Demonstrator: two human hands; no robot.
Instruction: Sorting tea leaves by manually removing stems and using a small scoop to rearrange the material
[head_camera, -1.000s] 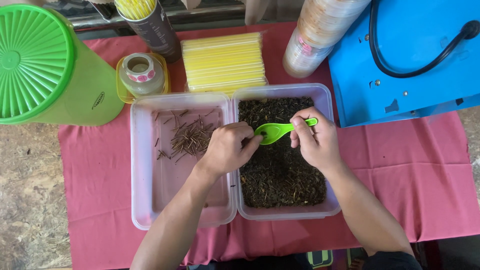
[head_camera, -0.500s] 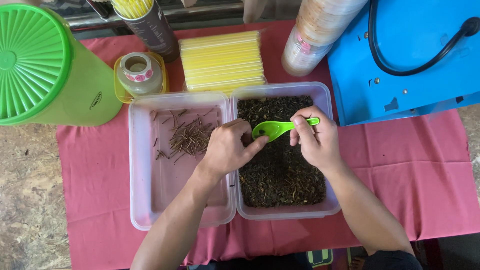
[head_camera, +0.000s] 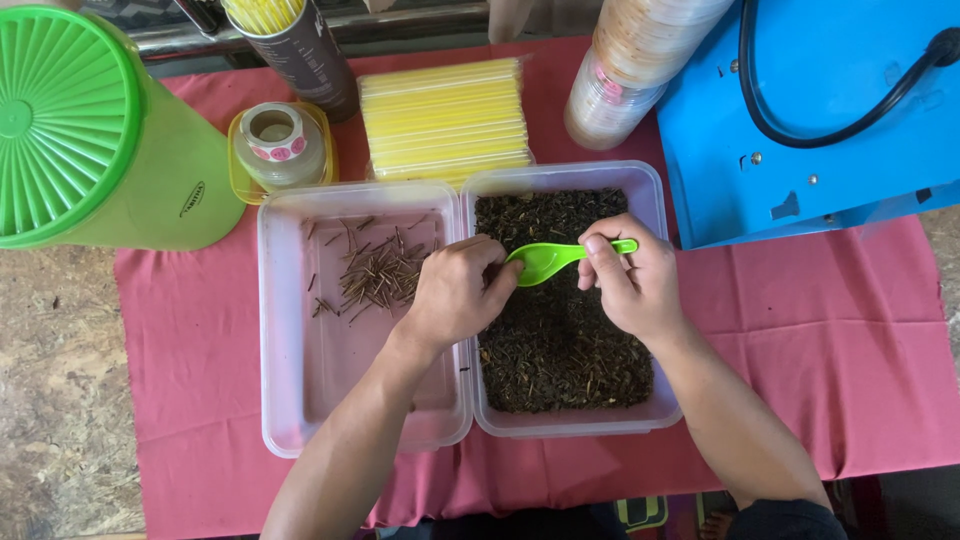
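Head view, left to right: clear tub (head_camera: 300, 400) of thin brown sticks (head_camera: 375, 275) sitting beside clear tub (head_camera: 655, 190) of dark loose leaves (head_camera: 560, 350), left hand (head_camera: 455, 295) curling its fingertips at the bowl of a green spoon (head_camera: 545, 260), right hand (head_camera: 630, 285) pinching its handle.

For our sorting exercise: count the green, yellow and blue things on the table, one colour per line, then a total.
Green: 2, the lidded jug and the spoon in the right hand.
Yellow: 2, the straw pack and the tape tray.
Blue: 1, the machine.
Total: 5.
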